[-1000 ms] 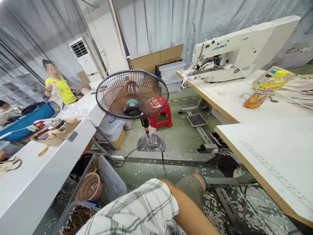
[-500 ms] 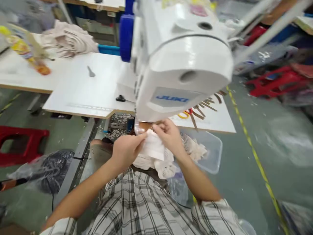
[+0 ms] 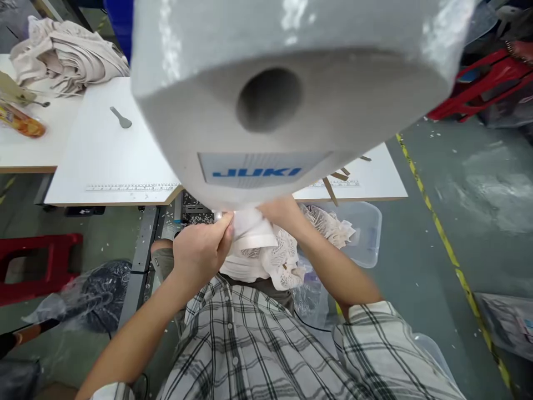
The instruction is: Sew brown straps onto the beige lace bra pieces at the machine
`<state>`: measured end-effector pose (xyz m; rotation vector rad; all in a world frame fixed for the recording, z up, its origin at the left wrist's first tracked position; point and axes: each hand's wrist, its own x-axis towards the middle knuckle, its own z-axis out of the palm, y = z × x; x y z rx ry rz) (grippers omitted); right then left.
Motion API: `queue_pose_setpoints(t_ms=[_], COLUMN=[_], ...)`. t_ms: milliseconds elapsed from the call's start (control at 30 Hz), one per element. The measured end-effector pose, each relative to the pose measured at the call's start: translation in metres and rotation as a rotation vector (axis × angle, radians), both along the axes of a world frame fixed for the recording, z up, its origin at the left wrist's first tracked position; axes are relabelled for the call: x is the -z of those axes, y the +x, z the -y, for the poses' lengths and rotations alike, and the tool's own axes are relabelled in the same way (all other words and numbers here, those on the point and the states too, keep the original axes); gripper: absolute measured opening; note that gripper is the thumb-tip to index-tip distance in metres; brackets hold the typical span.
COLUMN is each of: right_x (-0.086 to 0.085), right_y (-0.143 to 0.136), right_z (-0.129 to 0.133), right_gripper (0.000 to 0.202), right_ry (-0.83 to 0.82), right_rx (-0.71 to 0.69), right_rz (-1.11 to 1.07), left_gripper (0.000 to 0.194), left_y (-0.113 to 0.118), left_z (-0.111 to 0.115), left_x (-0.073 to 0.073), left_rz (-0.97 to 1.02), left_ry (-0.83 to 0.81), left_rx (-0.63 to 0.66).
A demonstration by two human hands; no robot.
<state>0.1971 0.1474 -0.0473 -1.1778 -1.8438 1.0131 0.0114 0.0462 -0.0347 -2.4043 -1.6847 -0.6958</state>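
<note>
The white head of a JUKI sewing machine point(image 3: 266, 150) fills the upper middle and covers the stitching area. Just below it, my left hand point(image 3: 202, 244) pinches the left edge of a piece of white fabric point(image 3: 253, 230) between thumb and fingers. My right hand point(image 3: 281, 212) reaches under the machine head at the fabric's far right side, its fingers hidden by the machine. Cream lace fabric point(image 3: 283, 261) hangs beneath the white piece, over the lap.
A clear plastic bin point(image 3: 368, 233) with lace stands at the right. On the white table point(image 3: 108, 150) lie a small grey tool point(image 3: 120, 117), brown strips point(image 3: 331, 190) and a folded fabric pile point(image 3: 75, 58). A red stool point(image 3: 39, 266) stands at left.
My head has come closer to the machine, so its head looks larger and covers more. My right hand's fingers have gone out of sight under it. My left hand still pinches the fabric.
</note>
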Motion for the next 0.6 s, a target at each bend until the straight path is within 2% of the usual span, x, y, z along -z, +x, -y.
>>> queue_pose_setpoints(t_ms=[300,433,600], right_x=[-0.0026,-0.0007,0.0021], right_y=[-0.0046,-0.0048,-0.0055], right_z=[-0.0068,-0.0062,-0.0051], right_gripper=[0.028,0.016,0.017], right_ry=[0.018,-0.024,-0.061], right_rx=[0.002,0.006,0.007], right_rz=[0.025,0.014,-0.024], left_gripper=[0.029,0.029,0.029], left_y=[0.0018,0.0017,0.0011], left_z=[-0.0018,-0.0024,-0.0027], left_x=[-0.002,-0.0014,-0.0004], left_rz=[-0.03,-0.033,-0.039], left_ry=[-0.01,0.003,0.008], left_rx=[-0.027,-0.029,-0.026])
